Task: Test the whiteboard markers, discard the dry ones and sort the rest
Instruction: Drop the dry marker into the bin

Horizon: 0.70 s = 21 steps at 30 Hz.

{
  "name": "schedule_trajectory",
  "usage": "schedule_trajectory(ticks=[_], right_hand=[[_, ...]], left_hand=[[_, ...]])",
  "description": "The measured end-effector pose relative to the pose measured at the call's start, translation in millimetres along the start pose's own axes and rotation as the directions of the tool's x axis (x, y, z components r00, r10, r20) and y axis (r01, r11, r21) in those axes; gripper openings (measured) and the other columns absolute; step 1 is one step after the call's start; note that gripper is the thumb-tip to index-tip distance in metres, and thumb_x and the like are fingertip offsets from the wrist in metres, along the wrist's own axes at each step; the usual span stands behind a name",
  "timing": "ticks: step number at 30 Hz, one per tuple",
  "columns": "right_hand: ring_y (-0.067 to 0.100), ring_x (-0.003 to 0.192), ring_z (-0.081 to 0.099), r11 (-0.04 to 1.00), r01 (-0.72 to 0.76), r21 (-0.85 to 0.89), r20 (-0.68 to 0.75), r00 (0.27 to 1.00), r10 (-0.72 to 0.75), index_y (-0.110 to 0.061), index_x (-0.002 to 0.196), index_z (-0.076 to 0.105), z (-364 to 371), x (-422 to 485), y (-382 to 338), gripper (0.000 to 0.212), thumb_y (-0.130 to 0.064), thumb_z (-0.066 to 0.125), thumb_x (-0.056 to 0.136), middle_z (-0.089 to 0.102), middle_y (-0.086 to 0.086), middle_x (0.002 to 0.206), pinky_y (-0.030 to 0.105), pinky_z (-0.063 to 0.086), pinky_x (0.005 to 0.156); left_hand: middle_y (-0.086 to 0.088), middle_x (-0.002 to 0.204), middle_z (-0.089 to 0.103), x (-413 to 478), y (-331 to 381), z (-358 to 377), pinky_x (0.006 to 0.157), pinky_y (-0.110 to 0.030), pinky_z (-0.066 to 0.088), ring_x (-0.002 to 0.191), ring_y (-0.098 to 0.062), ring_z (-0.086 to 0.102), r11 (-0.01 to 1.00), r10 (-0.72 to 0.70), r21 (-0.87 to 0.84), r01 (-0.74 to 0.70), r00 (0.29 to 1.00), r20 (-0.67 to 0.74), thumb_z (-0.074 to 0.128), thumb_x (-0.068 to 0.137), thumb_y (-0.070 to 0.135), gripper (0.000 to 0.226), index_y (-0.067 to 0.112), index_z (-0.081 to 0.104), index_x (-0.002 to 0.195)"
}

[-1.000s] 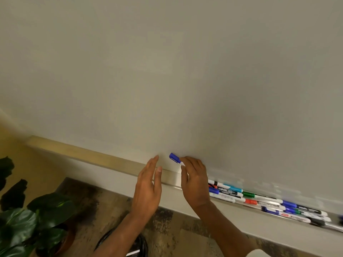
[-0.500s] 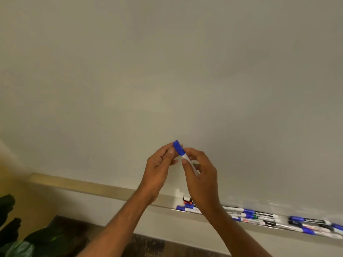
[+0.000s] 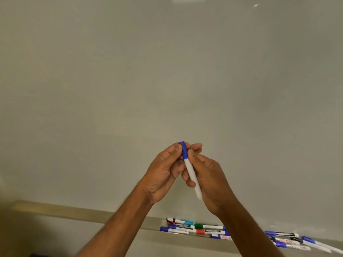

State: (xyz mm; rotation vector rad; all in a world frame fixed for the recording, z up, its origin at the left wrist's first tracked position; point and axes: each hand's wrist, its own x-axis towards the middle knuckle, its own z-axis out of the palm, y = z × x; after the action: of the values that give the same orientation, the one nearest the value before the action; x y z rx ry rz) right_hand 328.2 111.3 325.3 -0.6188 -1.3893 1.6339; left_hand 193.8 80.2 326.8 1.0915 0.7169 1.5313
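The right hand grips the white marker barrel; the left hand pinches its blue cap. More markers lie below both hands.

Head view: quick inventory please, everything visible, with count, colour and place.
whiteboard: one, pale grey-white, fills the view behind the hands.
tray: one, beige, along the board's lower edge.
tray markers: many, exact count unclear; blue, green, red, teal and black caps; lying in the tray, lower right.
held marker: one, white barrel, blue cap on; centre, in both hands.
left hand: one, pinches the cap end.
right hand: one, grips the barrel.
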Motion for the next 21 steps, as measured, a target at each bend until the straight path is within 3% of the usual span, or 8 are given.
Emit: schedule_trajectory(ticks=[2, 4, 6, 9, 13, 16, 19, 21], right_hand=[[0.016, 0.051, 0.053, 0.998, -0.031, 0.048, 0.021, 0.999, 0.030, -0.003, 0.089, 0.071, 2.0, -2.3, -4.5, 0.043, -0.044, 0.057, 0.088, 0.060, 0.018, 0.071, 0.021, 0.040, 0.041], [0.016, 0.049, 0.051, 0.996, -0.039, 0.078, 0.031, 0.999, 0.037, -0.005, 0.085, 0.072, 6.8, -4.3, -8.2, 0.042, -0.045, 0.059, 0.085, 0.060, 0.018, 0.072, 0.020, 0.038, 0.039], [0.015, 0.047, 0.048, 0.994, -0.036, 0.099, 0.015, 0.999, 0.035, -0.005, 0.086, 0.071, 13.7, -4.8, -11.6, 0.041, -0.045, 0.060, 0.084, 0.059, 0.017, 0.070, 0.020, 0.035, 0.038], [0.012, 0.044, 0.040, 0.998, -0.012, 0.054, -0.061, 0.998, 0.016, -0.004, 0.087, 0.068, 29.2, -6.4, -18.0, 0.044, -0.047, 0.059, 0.085, 0.054, 0.012, 0.065, 0.019, 0.031, 0.036], [0.009, 0.042, 0.036, 1.000, 0.003, 0.010, -0.143, 0.990, -0.001, -0.005, 0.089, 0.070, 47.9, -5.5, -24.3, 0.044, -0.047, 0.057, 0.091, 0.052, 0.008, 0.060, 0.018, 0.029, 0.036], [0.010, 0.042, 0.034, 0.999, -0.015, -0.045, -0.182, 0.983, 0.007, -0.010, 0.075, 0.067, 58.3, -5.2, -27.3, 0.043, -0.048, 0.058, 0.094, 0.048, 0.007, 0.057, 0.019, 0.026, 0.038], [0.011, 0.043, 0.030, 0.992, -0.044, -0.115, -0.221, 0.975, 0.018, -0.009, 0.076, 0.067, 63.8, -9.2, -20.3, 0.046, -0.050, 0.057, 0.095, 0.045, 0.006, 0.055, 0.020, 0.023, 0.041], [0.011, 0.045, 0.033, 0.986, -0.037, -0.165, -0.242, 0.970, -0.004, -0.009, 0.084, 0.072, 60.6, -11.4, -18.7, 0.046, -0.050, 0.053, 0.097, 0.047, 0.007, 0.057, 0.022, 0.026, 0.042]], left_hand=[[-0.021, 0.136, 0.064, -1.2, 5.4, 4.5, 0.068, -0.032, 0.063, 0.131, -0.038, 0.058, 1.000, -0.010, -0.008, 0.011, 1.000, 0.020, 0.043, 0.107, 0.026, 0.040, -0.004, 0.055, 0.130], [-0.024, 0.135, 0.064, -2.7, 11.7, 5.9, 0.066, -0.032, 0.063, 0.112, -0.032, 0.068, 1.000, -0.014, -0.002, 0.014, 0.999, 0.044, 0.042, 0.108, 0.026, 0.039, -0.005, 0.055, 0.129], [-0.024, 0.132, 0.066, -4.4, 19.1, 6.4, 0.081, -0.038, 0.060, 0.106, -0.035, 0.067, 1.000, -0.010, 0.014, 0.010, 0.999, 0.051, 0.043, 0.108, 0.026, 0.037, -0.004, 0.057, 0.124], [-0.024, 0.127, 0.068, -5.1, 30.9, 5.0, 0.105, -0.041, 0.052, 0.126, -0.034, 0.063, 1.000, -0.005, 0.012, 0.005, 1.000, 0.028, 0.046, 0.105, 0.025, 0.042, -0.011, 0.056, 0.125], [-0.020, 0.123, 0.072, -4.9, 41.1, 1.2, 0.093, -0.033, 0.058, 0.122, -0.035, 0.065, 0.998, 0.017, 0.053, -0.016, 1.000, -0.016, 0.048, 0.105, 0.024, 0.042, -0.009, 0.059, 0.126], [-0.023, 0.119, 0.072, -1.5, 51.9, -2.1, 0.086, -0.034, 0.061, 0.120, -0.035, 0.067, 0.999, 0.026, -0.027, -0.027, 0.999, -0.045, 0.051, 0.103, 0.022, 0.037, -0.009, 0.062, 0.118], [-0.025, 0.113, 0.072, 11.0, 74.2, -15.3, 0.089, -0.045, 0.062, 0.116, -0.035, 0.069, 0.967, 0.075, -0.229, -0.109, 0.985, -0.155, 0.054, 0.101, 0.019, 0.023, -0.001, 0.063, 0.108], [-0.024, 0.113, 0.073, 18.9, 85.5, -22.6, 0.091, -0.049, 0.060, 0.113, -0.034, 0.071, 0.972, 0.125, -0.165, -0.168, 0.962, -0.244, 0.052, 0.104, 0.018, 0.022, 0.000, 0.063, 0.112]])
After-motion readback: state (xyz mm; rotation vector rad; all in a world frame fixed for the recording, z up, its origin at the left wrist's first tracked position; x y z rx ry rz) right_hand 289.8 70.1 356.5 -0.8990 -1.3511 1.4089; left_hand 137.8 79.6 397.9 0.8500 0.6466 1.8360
